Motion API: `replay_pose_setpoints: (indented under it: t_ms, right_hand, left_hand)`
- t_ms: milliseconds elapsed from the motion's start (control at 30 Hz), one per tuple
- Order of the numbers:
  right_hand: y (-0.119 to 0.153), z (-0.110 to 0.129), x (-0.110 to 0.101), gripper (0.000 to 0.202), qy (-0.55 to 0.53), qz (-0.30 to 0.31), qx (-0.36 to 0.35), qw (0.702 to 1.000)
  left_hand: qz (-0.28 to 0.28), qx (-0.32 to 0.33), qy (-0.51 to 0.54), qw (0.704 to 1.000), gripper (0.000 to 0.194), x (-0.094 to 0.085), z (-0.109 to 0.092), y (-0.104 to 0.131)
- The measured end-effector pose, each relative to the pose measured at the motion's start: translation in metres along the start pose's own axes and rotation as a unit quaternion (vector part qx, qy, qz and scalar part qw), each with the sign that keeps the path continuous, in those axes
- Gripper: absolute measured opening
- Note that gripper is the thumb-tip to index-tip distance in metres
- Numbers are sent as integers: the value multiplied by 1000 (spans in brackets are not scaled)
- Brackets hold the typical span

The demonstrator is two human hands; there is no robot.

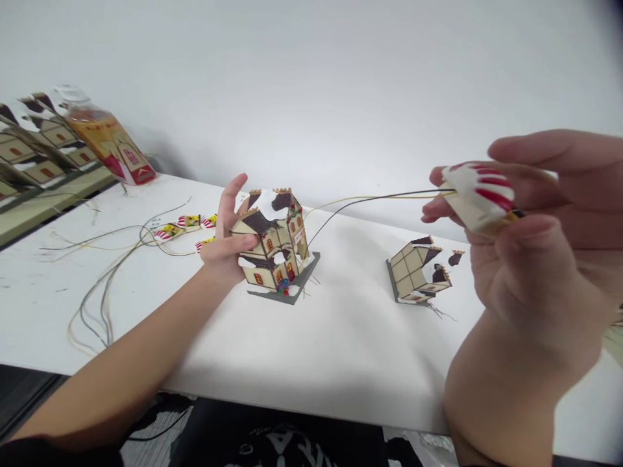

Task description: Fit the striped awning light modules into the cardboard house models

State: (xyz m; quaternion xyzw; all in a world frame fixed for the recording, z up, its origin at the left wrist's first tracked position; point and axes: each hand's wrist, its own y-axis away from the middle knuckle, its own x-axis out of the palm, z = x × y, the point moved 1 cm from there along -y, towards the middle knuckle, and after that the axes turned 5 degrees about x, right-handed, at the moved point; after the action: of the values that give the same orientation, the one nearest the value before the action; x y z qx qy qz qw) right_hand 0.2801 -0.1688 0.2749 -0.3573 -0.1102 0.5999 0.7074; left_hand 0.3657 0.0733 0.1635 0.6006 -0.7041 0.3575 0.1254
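My left hand [228,250] grips a miniature house [272,246] from its left side, thumb across the front wall. The house has snowy brown roofs, cream walls and a grey base. A black wire and a yellow wire [370,198] run from it up to a small piece with a red-and-white striped, snow-topped awning [481,188]. That awning piece is pinched between the thumb and fingers of my right hand [530,240], raised close to the camera. Part of the piece is hidden by the thumb.
A second miniature house [418,269] lies tilted on the white table [341,350], thin wires at its base. Several striped pieces [189,222] with long wires [104,311] lie left. A drink bottle [109,136] and more houses [41,139] on a ledge are back left.
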Motion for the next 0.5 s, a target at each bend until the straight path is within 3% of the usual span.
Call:
replay_pose_setpoints:
  t_ms: [133,367,500]
  right_hand:
    - [-4,-2,5,30,-100,-64,-27,993]
    - [2,0,-4,34,-9,85,32,996]
    - [0,-3,-7,34,-19,89,30,995]
  left_hand:
    - [-22,-6,9,1000,81,2,-2,0]
    - [-30,0,16,999,79,-1,0,-1]
    - [-49,5,26,998,73,-2,1,-2]
